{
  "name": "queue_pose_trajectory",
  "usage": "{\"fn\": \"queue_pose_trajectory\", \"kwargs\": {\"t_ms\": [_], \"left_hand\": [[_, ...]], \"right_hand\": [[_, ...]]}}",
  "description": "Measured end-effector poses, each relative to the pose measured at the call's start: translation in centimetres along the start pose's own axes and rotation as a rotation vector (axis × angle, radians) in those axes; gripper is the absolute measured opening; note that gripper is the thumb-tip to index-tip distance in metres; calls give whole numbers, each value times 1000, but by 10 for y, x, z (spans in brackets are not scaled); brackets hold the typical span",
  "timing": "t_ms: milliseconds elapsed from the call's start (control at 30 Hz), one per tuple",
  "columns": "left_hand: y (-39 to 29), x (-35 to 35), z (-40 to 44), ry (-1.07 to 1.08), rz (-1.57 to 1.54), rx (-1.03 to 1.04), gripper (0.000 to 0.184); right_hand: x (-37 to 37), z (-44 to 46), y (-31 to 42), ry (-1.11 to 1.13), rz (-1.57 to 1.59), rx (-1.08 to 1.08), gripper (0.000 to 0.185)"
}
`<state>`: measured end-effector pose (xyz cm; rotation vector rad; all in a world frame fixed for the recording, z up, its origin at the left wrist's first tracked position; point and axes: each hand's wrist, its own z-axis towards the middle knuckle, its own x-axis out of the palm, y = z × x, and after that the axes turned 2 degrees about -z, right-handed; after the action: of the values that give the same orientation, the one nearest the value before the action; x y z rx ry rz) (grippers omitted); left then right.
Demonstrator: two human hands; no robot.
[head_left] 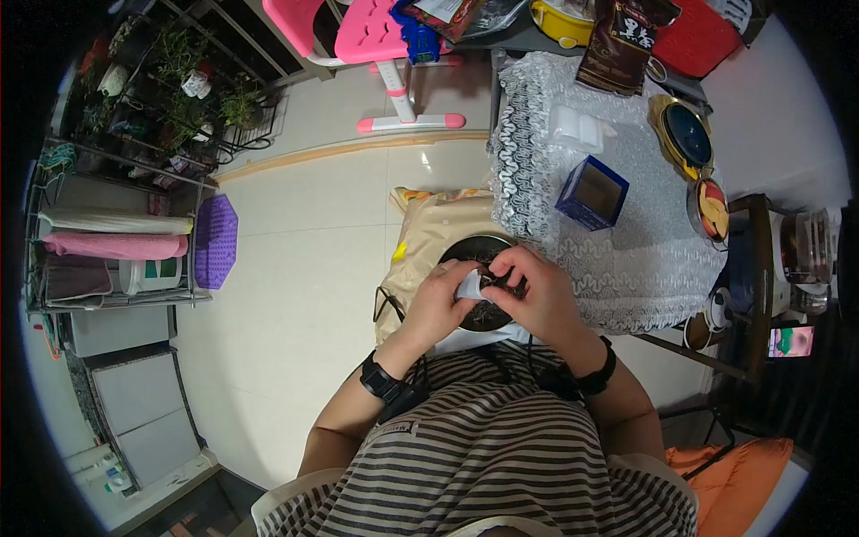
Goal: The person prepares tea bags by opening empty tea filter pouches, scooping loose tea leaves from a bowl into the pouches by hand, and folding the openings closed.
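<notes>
- The left hand (pixel 438 300) held a small white pouch (pixel 469 285) pinched between thumb and fingers, above the inside of the dark bowl (pixel 477 240).
- The right hand (pixel 540 291) was bent over the bowl's right side, its fingers curled and its tips close by the pouch; whether it gripped anything, I could not tell.
- The pouch lay between the two hands, just right of the left palm and left of the right fingertips. The left hand was the nearer, touching it; fingers covered part of it, so its long axis could not be made out.
- Dark loose shreds (pixel 487 316) lay in the bowl, below the hands.
- A beige bag (pixel 447 219) spread beyond the bowl and to its left.
- Right of the bowl hung a lace cloth (pixel 626 268); an open blue box (pixel 583 214) stood on it, beyond and right of the bowl.
</notes>
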<state>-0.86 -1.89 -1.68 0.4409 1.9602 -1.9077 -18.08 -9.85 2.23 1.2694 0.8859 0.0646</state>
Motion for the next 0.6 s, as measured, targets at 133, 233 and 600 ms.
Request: {"fn": "queue_pose_trajectory", "kwargs": {"t_ms": [133, 233, 600], "left_hand": [[3, 0, 0, 12, 35, 44, 50], [0, -2, 0, 77, 82, -6, 50], [8, -2, -3, 2, -175, -90, 45]], "right_hand": [[-3, 1, 1, 0, -70, -84, 25], [-3, -1, -1, 3, -87, -164, 24], [-5, -4, -9, -53, -141, -185, 17]]}}
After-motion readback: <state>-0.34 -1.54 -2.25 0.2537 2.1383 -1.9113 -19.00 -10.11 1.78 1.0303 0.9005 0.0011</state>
